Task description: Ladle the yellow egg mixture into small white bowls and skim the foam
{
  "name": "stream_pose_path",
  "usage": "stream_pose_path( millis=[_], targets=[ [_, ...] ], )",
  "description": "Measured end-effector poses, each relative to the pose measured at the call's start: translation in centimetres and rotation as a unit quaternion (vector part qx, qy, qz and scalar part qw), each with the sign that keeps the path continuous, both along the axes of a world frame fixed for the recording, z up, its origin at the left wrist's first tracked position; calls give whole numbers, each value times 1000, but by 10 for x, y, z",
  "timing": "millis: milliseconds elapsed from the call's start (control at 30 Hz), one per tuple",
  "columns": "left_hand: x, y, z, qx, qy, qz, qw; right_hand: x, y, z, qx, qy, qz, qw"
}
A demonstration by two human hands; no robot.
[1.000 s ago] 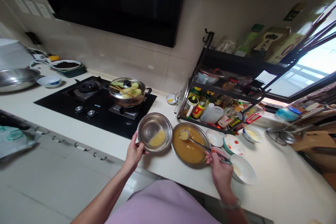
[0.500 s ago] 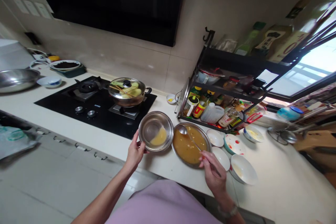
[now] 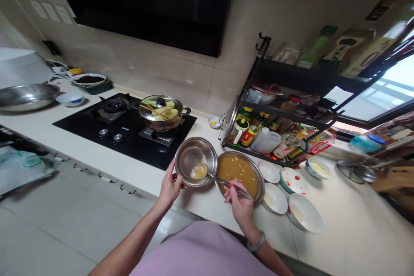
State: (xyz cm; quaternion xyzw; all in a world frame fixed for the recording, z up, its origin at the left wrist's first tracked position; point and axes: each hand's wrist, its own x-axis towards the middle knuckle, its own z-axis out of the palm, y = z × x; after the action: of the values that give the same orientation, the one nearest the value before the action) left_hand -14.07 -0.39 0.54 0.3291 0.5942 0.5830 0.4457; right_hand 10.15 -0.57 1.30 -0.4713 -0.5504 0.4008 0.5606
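My left hand (image 3: 172, 184) grips the rim of a steel bowl (image 3: 186, 155), tilted, with a little yellowish liquid (image 3: 198, 171) pooled at its near side. In my right hand (image 3: 239, 202) is a long-handled metal spoon (image 3: 223, 180); its head dips into that liquid and is partly hidden by it. Just right of the bowl, a wide steel basin (image 3: 262, 181) of brown liquid with pale bits stands on the counter, under the spoon's handle and my right fingers.
A lidded pan (image 3: 163, 120) with green pieces sits on the black gas hob (image 3: 139, 148). Several white bowls (image 3: 305, 213) stand right of the basin. Behind them is a black rack (image 3: 291, 116) of bottles. A large steel pan (image 3: 29, 97) lies far left.
My right hand has moved left, carrying the spoon from over the basin into the steel bowl. The left hand keeps hold of the bowl, and the view has shifted slightly.
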Motion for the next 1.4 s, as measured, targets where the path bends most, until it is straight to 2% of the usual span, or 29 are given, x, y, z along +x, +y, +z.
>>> stream_pose_path(
  millis=[133, 333, 733, 967, 1133, 1200, 1300, 1400],
  targets=[
    [-3, -1, 3, -25, -9, 1, 1000, -3, 5, 7, -52, 70, -28, 996],
    [-4, -1, 4, -16, -8, -1, 1000, 3, 5, 14, -42, 79, -39, 995],
    [0, 0, 3, -24, -25, -5, 999, 19, 4, 22, -85, 115, -94, 985],
    [-1, 0, 1, -25, -20, -4, 999, 45, 2, 35, -71, 132, -144, 978],
    [-2, 1, 2, -22, -21, -1, 1000, 72, -2, 36, -30, 41, -190, 980],
    [-2, 0, 2, -19, -20, -5, 1000, 80, -7, 35, -7, -14, -187, 982],
    [-2, 0, 1, -11, -15, -4, 1000, 89, -14, 32, 50, -95, -133, 985],
    [-1, 0, 0, -8, -7, -7, 1000, 94, -20, 28, 125, -174, -62, 975]
  ],
)
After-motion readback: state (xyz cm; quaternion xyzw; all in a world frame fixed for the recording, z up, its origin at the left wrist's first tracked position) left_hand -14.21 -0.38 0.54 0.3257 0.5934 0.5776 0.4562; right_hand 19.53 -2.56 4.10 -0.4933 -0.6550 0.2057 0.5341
